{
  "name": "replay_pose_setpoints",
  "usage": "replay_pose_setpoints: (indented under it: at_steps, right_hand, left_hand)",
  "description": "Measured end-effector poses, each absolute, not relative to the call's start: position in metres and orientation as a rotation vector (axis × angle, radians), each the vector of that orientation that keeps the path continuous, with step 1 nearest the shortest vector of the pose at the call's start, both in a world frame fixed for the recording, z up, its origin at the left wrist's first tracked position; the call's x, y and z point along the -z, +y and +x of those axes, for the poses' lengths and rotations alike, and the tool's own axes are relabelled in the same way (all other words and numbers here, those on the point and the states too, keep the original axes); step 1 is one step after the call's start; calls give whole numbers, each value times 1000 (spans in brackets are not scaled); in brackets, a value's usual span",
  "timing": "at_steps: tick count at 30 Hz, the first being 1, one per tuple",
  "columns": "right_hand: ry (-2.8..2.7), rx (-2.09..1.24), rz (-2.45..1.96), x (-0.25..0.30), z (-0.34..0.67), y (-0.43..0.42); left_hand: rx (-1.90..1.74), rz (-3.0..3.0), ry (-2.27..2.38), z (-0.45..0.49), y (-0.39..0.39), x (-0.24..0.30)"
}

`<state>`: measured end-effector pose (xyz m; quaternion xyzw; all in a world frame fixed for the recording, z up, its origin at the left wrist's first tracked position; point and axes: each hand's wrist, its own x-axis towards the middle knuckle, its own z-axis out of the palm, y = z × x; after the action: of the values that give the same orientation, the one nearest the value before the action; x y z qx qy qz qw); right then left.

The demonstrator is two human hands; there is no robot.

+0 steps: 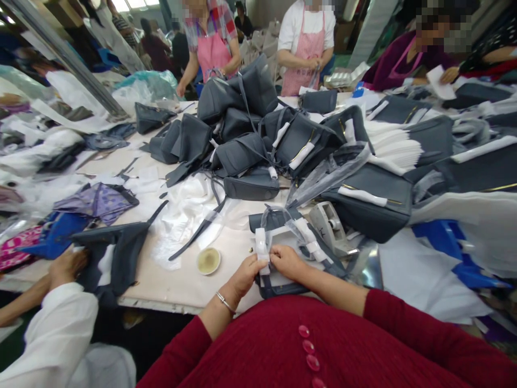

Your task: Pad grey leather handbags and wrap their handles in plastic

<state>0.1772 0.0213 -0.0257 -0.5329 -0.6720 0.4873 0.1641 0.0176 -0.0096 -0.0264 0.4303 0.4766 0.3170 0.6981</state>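
Note:
A dark blue-grey handbag [278, 290] lies on the table edge right in front of me. White foam wrap [262, 237] covers part of its strap at the left side. My left hand [247, 274] pinches the lower end of this wrap. Close against it, my right hand [286, 262] has its fingers closed on the wrap's right edge. Clear plastic film and more white wrap [313, 242] sit on the bag's other strap. A tape dispenser [332, 229] stands just beyond the bag to the right. Left of my hands is a small round dish [209, 261].
Several dark handbags [242, 151] are heaped mid-table. One wrapped bag [367, 199] lies to the right, near white foam sheets [428, 275]. At left, a co-worker's hand [68, 264] touches another bag [117, 253]. People in aprons stand across the table.

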Motion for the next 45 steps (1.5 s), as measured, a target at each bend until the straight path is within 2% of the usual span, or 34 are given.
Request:
replay_pose_setpoints:
  at_steps: [5, 8, 10, 12, 14, 17, 20, 23, 27, 29, 34, 40, 42, 45]
  right_hand:
    - [-2237, -868, -1444, 5, 203, 8]
    - [-2136, -482, -1515, -5, 238, 7]
    - [-2004, -386, -1666, -5, 259, 14]
    - [-1873, -537, -1808, -2, 273, 23]
    - [-1698, -929, -1851, 3, 280, 32]
    - [-1319, -1631, -1573, 13, 288, 39]
    - [-1163, -1969, -1324, 24, 297, 41]
    - [-1472, -1820, -1493, 29, 306, 45]
    - [-1889, -1158, -1639, 20, 312, 53]
    - [-1955, -969, -1620, 16, 312, 58]
    - [-1857, -1132, -1585, 32, 309, 75]
    - [-1544, -1333, -1466, 59, 311, 93]
    - [-1556, -1257, -1417, 63, 311, 99]
    - [-1786, -968, -1357, 65, 310, 109]
  left_hand:
    - [-558, 1395, 1727, 30, -9, 8]
    - [-482, 1598, 1818, 33, -9, 3]
    - [-392, 1604, 1829, 34, -9, 1]
    - [-381, 1575, 1843, 33, -8, 0]
    - [-471, 1498, 1833, 30, -5, -1]
    - [-642, 1245, 1600, 21, 1, 1]
    - [-685, 1087, 1283, 15, 6, 10]
    - [-657, 1164, 1332, 12, 3, 21]
    - [-666, 1426, 1643, 4, -2, 26]
    - [-758, 1544, 1682, -1, 1, 24]
    - [-807, 1507, 1499, -2, 28, 30]
    - [-828, 1263, 1496, -2, 47, 48]
    - [-836, 1273, 1548, -5, 51, 54]
    - [-785, 1524, 1672, -7, 63, 59]
